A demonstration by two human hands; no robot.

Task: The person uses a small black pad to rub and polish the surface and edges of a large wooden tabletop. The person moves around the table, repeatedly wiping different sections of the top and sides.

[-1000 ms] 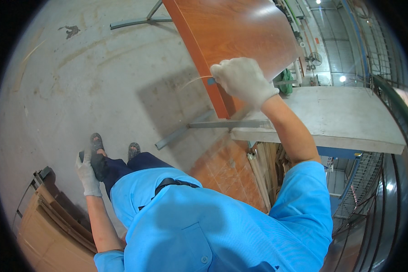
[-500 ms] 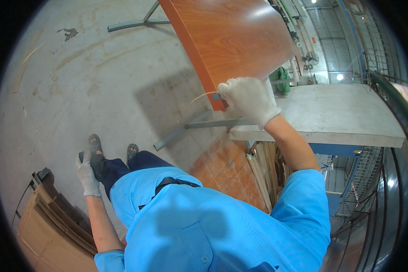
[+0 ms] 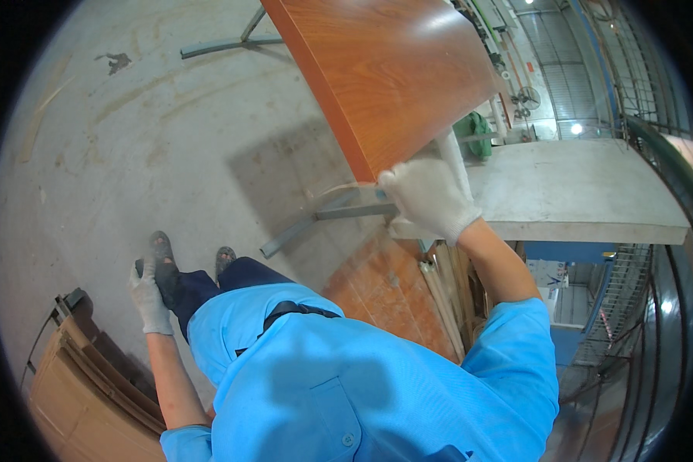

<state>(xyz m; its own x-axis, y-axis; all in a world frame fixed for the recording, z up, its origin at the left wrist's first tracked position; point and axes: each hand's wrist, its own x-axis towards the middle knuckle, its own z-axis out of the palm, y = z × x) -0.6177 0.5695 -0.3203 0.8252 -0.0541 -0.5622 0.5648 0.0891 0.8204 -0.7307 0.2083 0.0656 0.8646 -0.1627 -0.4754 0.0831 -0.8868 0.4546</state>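
Observation:
A wood-grain board (image 3: pixel 396 69) with an orange-brown finish and edge rises at the top centre. Just below its near corner is my right hand (image 3: pixel 431 199), in a white knitted glove, its fingers curled closed. A small blue object (image 3: pixel 381 194) shows at those fingers, mostly hidden by the glove. From there a thin pale strip (image 3: pixel 333 191) curves out leftward, smeared by motion. My left hand (image 3: pixel 148 299), also gloved in white, hangs low beside my leg. Its fingers are closed round something dark (image 3: pixel 139 267) whose kind I cannot make out.
Grey metal legs (image 3: pixel 308 219) stand on the concrete floor (image 3: pixel 131 154) below the board. A pale slab-topped table (image 3: pixel 570 185) is at the right, with long pieces (image 3: pixel 458 292) stacked beneath. Flattened cardboard (image 3: pixel 77 385) leans at lower left. A green cloth or bag (image 3: pixel 477 138) is behind.
My right hand has moved down and slightly right, off the board's near corner, and the pale strip has moved down with it. My left hand stays in place.

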